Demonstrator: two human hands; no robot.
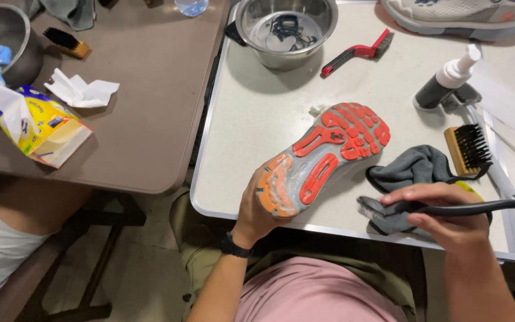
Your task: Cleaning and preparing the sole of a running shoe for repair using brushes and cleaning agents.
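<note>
Shoe (323, 156), sole up for access, gripped at its heel by the left hand (256, 211), while the right hand (448, 216) pinches a dark brush (448, 207) just beside it.

Bowl (323, 36) behind shoe (323, 158)

A yellow-and-blue tissue pack (46, 128) lies on the brown table (150, 89).

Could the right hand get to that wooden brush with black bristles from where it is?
Probably yes: the wooden brush lies just beyond the right hand, unobstructed, but that hand already grips a dark brush.
</note>
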